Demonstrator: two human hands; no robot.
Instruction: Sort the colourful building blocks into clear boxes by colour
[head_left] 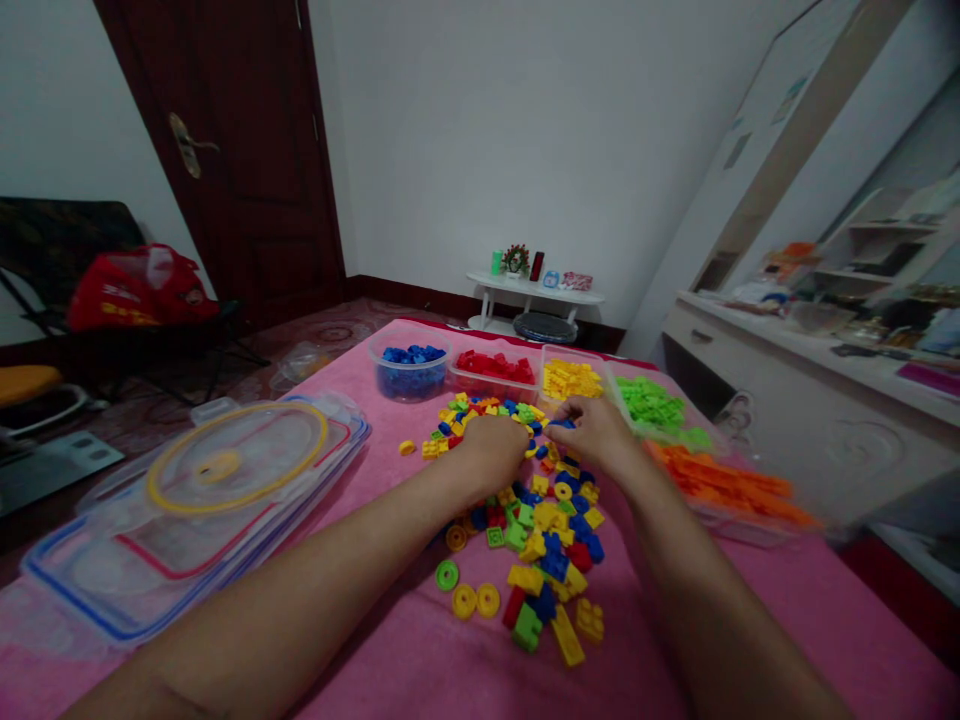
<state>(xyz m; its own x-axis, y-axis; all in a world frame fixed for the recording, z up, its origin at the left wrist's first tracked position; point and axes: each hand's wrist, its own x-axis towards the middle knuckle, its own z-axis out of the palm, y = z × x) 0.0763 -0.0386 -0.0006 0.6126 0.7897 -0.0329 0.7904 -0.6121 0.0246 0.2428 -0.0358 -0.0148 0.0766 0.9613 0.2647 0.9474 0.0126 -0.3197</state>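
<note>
A loose pile of mixed toy building bricks [547, 515] in yellow, blue, green and red spreads over the pink cloth [405, 640]. My left hand [496, 452] is curled down over the pile's middle, its fingertips hidden behind the knuckles. Whatever it grips cannot be made out. At the pile's far right edge, my right hand [598, 430] has thumb and fingers closed on a blue brick [561, 425]. Just beyond this hand stands a clear box of yellow bricks [571, 380].
Along the far side stand tubs of blue bricks [412, 372], red bricks [495, 368] and green bricks [651, 402]. Orange pieces [731, 485] fill a box at the right. Stacked clear lids [217, 500] lie on the left. Yellow wheels [476, 600] sit near the front.
</note>
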